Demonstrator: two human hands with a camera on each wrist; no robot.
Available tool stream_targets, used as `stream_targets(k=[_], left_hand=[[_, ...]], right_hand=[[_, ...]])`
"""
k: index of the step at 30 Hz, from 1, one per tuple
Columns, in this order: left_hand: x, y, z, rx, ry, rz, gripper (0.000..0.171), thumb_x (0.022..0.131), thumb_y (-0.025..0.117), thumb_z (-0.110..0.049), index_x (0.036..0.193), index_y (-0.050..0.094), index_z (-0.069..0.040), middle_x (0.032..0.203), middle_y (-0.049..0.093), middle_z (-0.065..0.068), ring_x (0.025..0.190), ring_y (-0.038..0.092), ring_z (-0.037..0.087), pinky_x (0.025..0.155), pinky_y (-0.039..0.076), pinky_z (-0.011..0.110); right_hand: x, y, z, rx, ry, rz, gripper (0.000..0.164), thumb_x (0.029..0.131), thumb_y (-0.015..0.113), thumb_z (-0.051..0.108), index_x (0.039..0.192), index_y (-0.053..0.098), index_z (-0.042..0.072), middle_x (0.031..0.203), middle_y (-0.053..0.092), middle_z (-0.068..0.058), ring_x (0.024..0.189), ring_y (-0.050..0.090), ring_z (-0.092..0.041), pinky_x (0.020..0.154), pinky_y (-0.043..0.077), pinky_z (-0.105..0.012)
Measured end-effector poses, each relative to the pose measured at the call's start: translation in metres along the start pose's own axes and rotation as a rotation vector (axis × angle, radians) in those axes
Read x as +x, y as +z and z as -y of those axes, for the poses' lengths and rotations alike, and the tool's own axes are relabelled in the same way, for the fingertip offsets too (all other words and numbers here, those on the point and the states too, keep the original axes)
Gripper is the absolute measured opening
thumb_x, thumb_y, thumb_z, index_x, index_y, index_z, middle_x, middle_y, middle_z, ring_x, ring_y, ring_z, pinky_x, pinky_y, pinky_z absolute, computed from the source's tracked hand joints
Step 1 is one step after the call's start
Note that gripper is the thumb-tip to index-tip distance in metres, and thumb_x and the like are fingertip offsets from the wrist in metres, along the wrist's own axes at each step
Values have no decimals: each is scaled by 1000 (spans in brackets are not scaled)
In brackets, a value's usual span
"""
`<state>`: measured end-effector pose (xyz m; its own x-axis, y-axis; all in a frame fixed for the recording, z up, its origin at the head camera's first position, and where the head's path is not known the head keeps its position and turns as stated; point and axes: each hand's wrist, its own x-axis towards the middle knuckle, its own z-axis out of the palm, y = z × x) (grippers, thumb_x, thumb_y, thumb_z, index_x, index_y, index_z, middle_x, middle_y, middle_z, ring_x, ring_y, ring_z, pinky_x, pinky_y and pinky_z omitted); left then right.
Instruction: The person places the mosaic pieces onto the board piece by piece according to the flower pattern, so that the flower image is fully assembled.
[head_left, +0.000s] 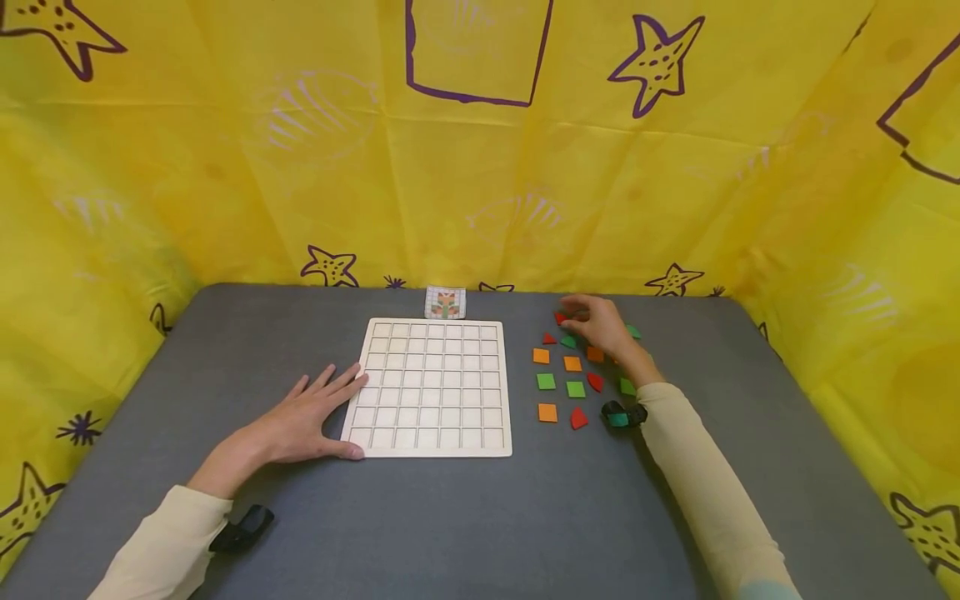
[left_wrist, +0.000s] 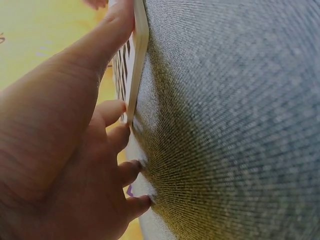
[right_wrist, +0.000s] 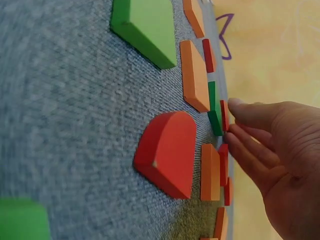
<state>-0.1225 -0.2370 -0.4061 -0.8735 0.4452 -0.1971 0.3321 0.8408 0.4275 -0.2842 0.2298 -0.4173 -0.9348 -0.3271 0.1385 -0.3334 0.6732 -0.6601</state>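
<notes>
My left hand (head_left: pixel 303 421) rests with spread fingers at the left edge of a white grid board (head_left: pixel 506 448). Its thumb lies at the near left corner, and fingertips touch the rim; the left wrist view shows the thumb (left_wrist: pixel 117 27) on the board's edge. My right hand (head_left: pixel 600 323) reaches to the back of the loose pieces. Its thumb and fingers pinch a small red piece (head_left: pixel 560 318) with a curved side, seen between the fingertips in the right wrist view. Close by lie a red piece (head_left: pixel 550 339) and a green piece (head_left: pixel 568 342).
Orange squares (head_left: pixel 547 412), green squares (head_left: pixel 575 389) and rounded red pieces (head_left: pixel 578 418) lie in loose rows right of the board. A small pattern card (head_left: pixel 446 303) is behind the board. Yellow cloth (head_left: pixel 450 183) hangs along the table's back edge.
</notes>
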Motion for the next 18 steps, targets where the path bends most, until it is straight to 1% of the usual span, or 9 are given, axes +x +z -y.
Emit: stream_targets(k=[5,9,18], left_hand=[[1,0,0,-1,-2,0,113,69,72,-71,156,27,-13,163,16,13,145,9,50,111,3,69],[1,1,-1,-1,2,1,113,70,72,-70,156,27,-12,163,17,13,145,9,50,111,3,69],[2,1,-1,-6,1,-3,113,69,72,-70,156,27,-13,163,17,13,145,10,50,110,4,69]], right_hand=[[4,2,1,-34,3,10,37,90,70,3,125,62,-5,114,67,-23,103,64,-38,88,53,-49],[6,2,2,-41,15,16,35,89,70,1,122,64,-5,113,68,-23,102,64,-38,88,53,-49],[8,4,2,-47,-12,5,35,85,73,-2,119,67,-3,111,69,-21,100,65,-36,88,53,-48]])
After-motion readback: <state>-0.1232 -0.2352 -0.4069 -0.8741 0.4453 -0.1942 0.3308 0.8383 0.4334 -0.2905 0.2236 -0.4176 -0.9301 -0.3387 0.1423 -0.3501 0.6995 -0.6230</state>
